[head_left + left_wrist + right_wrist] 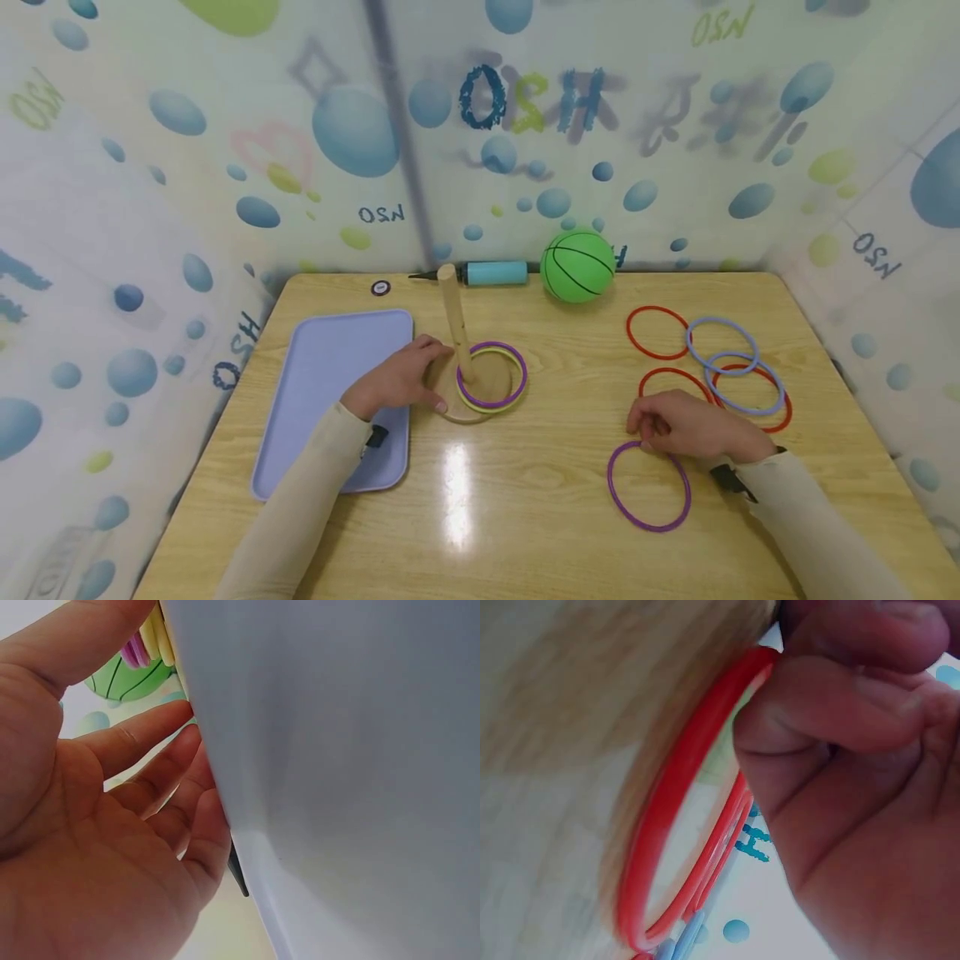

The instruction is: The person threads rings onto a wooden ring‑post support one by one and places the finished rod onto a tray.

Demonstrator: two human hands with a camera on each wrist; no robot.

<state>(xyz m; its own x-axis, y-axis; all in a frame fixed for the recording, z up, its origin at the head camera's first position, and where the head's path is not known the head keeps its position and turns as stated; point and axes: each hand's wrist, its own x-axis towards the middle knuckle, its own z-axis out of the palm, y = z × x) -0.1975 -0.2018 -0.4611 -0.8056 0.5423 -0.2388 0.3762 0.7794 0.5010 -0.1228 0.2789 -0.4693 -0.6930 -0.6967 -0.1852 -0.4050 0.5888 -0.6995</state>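
A wooden peg stand (453,321) with a round base holds a purple ring (527,372) and a yellow ring (487,410) around its post. My left hand (401,375) rests against the left side of the base, thumb and fingers spread along its edge. In the left wrist view those fingers (157,769) bend slightly behind the tray's edge. On the right, my right hand (690,425) pinches the far rim of another purple ring (686,500), which looks tilted. The right wrist view shows curled fingers beside a red ring (660,810); the pinch point is hidden there.
A blue-lilac tray (330,358) lies at the left. Several red rings (630,329) and two light blue rings (753,337) overlap at the right. Along the back are a green ball (577,267), a blue hand pump (497,273) and a small dark disc (381,287).
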